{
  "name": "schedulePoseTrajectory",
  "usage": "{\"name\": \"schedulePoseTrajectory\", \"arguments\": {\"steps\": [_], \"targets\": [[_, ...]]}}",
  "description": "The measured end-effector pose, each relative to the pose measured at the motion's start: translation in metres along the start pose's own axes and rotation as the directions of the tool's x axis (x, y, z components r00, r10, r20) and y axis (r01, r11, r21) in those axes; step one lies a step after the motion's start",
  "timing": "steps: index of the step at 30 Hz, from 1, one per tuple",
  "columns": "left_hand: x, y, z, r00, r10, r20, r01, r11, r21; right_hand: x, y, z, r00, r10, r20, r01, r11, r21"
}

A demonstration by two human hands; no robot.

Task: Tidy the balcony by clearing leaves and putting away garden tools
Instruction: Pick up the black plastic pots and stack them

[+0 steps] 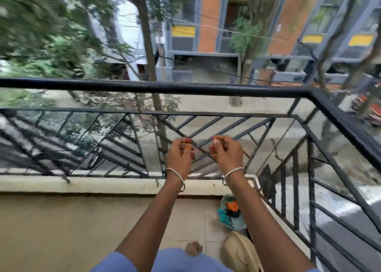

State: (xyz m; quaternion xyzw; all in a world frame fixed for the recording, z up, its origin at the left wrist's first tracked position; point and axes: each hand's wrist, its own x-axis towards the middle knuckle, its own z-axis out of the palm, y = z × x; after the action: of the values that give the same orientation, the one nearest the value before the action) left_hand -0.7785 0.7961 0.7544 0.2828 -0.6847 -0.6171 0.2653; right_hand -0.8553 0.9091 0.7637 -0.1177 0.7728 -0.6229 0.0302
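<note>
While one black railing [156, 87] stands just beyond my left hand [180, 154] and right hand [225, 151], one teal bucket [238, 226] of orange-handled tools [232, 206] sits below the right, partly hidden by its forearm. Both hands' fingers curl; whether they pinch anything I cannot tell.

The view comes from a wide-angle camera worn on the person's head. It sits above and behind the left hand [179, 154] and right hand [225, 152] and faces forward and steeply down along both outstretched forearms. The hands fall near the frame's middle, close against the diagonal bars of the black railing [165, 88]. Beyond the hands, the view runs through and over the railing to the street [257, 104], well below. Beneath the hands, nearer the camera, lie the tiled floor [210, 226] and a teal bucket [237, 226].
</note>
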Motion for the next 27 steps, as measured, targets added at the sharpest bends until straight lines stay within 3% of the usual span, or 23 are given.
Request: {"name": "schedulePoseTrajectory", "arguments": {"steps": [6,11,18,27], "targets": [[-0.071,-0.012,-0.084,0.970,-0.006,-0.245,0.004,1.000,-0.010,-0.075,-0.010,0.043,0.982,-0.019,0.189,0.011,0.999,0.047],[-0.146,-0.028,-0.162,0.869,-0.099,-0.485,0.098,0.995,-0.027,-0.156,-0.027,0.084,0.915,-0.037,0.403,0.009,0.997,0.072],[-0.246,-0.038,-0.266,0.658,-0.153,-0.737,0.169,0.984,-0.053,-0.269,-0.056,0.157,0.716,-0.034,0.697,-0.033,0.996,0.082],[-0.345,-0.052,-0.415,0.311,-0.244,-0.919,0.192,0.963,-0.191,-0.426,-0.098,0.274,0.360,-0.103,0.927,0.046,0.995,0.093]]}}
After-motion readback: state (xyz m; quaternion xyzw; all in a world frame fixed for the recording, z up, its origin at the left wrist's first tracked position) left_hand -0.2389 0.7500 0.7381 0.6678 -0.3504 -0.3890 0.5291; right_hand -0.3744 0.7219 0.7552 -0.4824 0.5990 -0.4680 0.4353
